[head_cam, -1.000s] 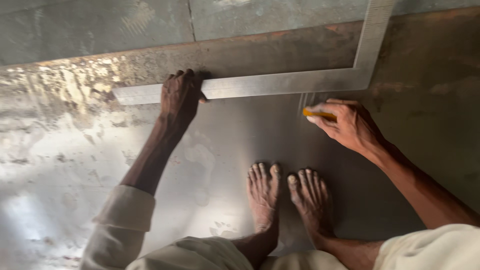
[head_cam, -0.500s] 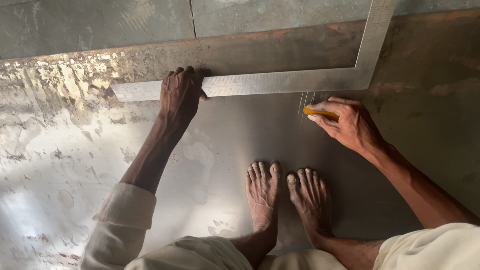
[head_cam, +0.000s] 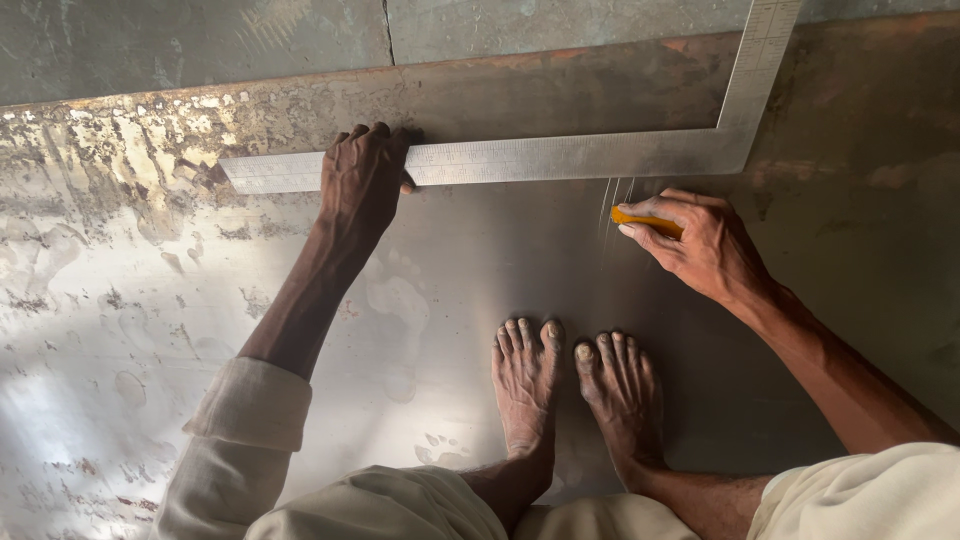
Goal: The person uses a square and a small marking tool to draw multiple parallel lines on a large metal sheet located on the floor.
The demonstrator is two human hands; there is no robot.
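- While the left hand (head_cam: 362,185) pressed flat on the long arm of the steel square (head_cam: 560,157), its fingers hooked over the far edge, it held the same spot as in the two earlier pictures; nothing about that grip had shifted.
- The right hand (head_cam: 700,245) was closed in a pinch around a short yellow marker (head_cam: 645,221), thumb and fingers wrapped about it, with the tip pointing left.
- Against the picture from a second before, that hand had slid a little to the right and the yellow tip sat slightly farther from the faint scratched lines (head_cam: 615,205) just under the square's near edge.
- Those thin lines ran near-to-far, close to the inner corner of the square, and looked no different from before, so I judged the hand was between strokes rather than mid-stroke.
- The square lay on the metal sheet (head_cam: 450,260), its long arm running left to right and its short arm going off the far right of the picture.
- Since the square had not moved, the marks stayed aligned with its edge.
- Two bare feet (head_cam: 575,390) stood together on the sheet, near the middle, unmoved.
- A pale rolled sleeve (head_cam: 250,405) showed on the left arm, and pale cloth on the near right.
- The sheet was stained and patchy toward the left, smoother under the feet.
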